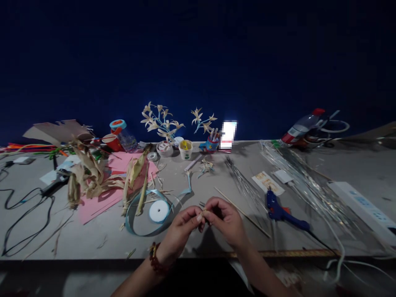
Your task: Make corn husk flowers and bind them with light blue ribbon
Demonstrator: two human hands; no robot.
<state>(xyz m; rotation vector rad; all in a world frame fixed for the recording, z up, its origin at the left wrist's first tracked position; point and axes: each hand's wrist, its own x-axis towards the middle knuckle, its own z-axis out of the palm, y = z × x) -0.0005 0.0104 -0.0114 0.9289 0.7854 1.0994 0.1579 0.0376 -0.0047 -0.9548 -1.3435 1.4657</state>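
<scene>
Left hand point(182, 226): clamped with thumb and fingertips on a small pale piece point(204, 213); ringed at the wrist by a beaded bracelet point(154, 258).
Right hand point(228, 220): clamped on the same piece from the other side, close against the left fingertips; cannot tell whether touching them.
Small pale piece: caught between both sets of fingertips, above the near part of the table point(95, 245); mostly hidden, too small to tell whether folded, twisted or flat.
Pinch: probably best kept light and close in, working a little at a time rather than tugging; likely to split or crease if dry and papery.
Steadying: better done by holding firm on one side and turning on the other, with both wrists kept low.
Corn husks point(93, 183): dry, curled, straw-coloured, ribbed lengthwise; heaped on smooth pink paper point(99, 206).
Ribbon spool point(159, 212): round, white-faced, lying flat beyond the left hand, with glossy pale-blue ribbon point(129, 220) looping loosely around.
Flower sprays point(150, 123): standing at the back; creamy, narrow, pointed petals on slender pale-blue stems.
Thin stick point(247, 217): straight, pale, slanting just beyond the right hand.
Wire bundle point(246, 183): fine, stiff-looking, fanned toward the near side.
Glue gun point(276, 211): blue, hard-shelled, lying right of the wires; best kept clear of the forearm.
</scene>
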